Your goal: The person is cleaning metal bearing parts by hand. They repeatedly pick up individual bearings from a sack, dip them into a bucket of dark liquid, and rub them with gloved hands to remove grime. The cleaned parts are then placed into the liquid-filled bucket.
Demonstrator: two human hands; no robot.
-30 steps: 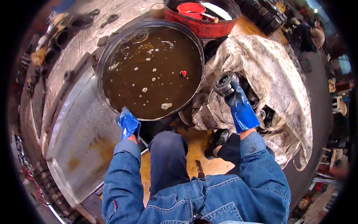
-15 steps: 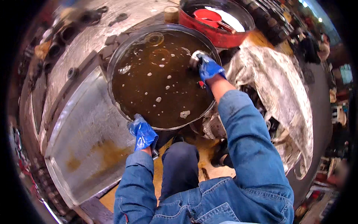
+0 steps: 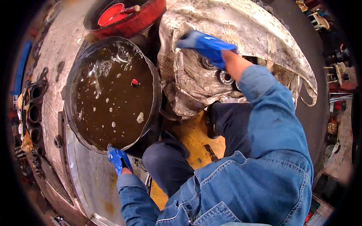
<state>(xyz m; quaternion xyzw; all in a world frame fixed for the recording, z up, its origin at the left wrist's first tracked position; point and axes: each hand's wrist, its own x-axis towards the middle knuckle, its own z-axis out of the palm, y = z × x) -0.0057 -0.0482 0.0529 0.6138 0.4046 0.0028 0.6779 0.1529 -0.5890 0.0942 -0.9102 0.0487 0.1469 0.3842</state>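
A round metal tub (image 3: 155, 109) of murky brown liquid with foam patches stands to my left. My left hand (image 3: 120, 160), in a blue glove, holds the tub's near rim. My right hand (image 3: 211, 47), also gloved in blue, is over a grimy whitish sack cloth (image 3: 188, 81) right of the tub. Motion smears its fingers; a dark grey shape at their tips cannot be made out. Close under that hand lie metal ring bearings, one (image 3: 207, 63) partly covered and another (image 3: 226, 78) near my wrist. A small red object (image 3: 134, 82) shows at the liquid's surface.
Behind the tub stands a red basin (image 3: 132, 27) holding a red dipper (image 3: 111, 15). A metal tray (image 3: 85, 169) lies at the lower left, with a small ring part (image 3: 57, 141) beyond it. My knees are close to the tub and cloth.
My right hand has left the tub, where it held a round metal part at the liquid, and moved right over the cloth. The view has swung right. My left hand stays at the rim.
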